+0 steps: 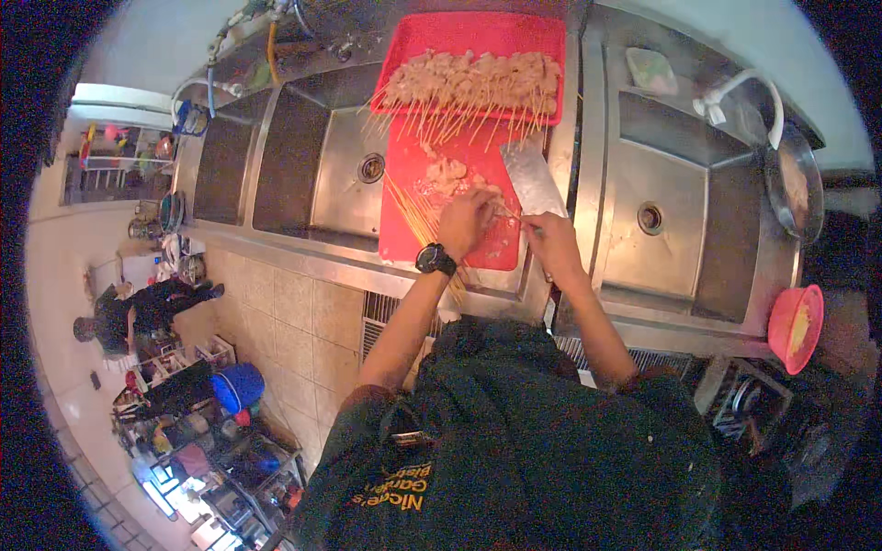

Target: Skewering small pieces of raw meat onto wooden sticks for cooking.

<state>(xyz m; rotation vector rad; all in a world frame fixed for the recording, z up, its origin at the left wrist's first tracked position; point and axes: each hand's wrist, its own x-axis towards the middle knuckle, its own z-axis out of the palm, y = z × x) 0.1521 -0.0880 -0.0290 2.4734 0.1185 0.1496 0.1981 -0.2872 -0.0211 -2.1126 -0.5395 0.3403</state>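
My left hand [467, 223], with a dark watch on its wrist, pinches a small piece of raw meat over the red cutting board [398, 156]. My right hand [555, 246] is closed on a thin skewer [508, 216] that points left toward the meat. Cut raw meat [446, 173] lies in a loose pile just beyond my left hand. Loose bamboo skewers [410, 211] lie along the board's left side. A cleaver [535, 176] with a broad blade rests on the right of the board, its handle end hidden by my right hand.
Behind the board, a red tray [473, 28] holds a row of meat skewers [473, 81], sticks toward me. Steel sinks [344, 188] flank the board. A pink bowl [795, 329] and a wide pan [796, 188] stand at right. Another person [138, 317] is far left.
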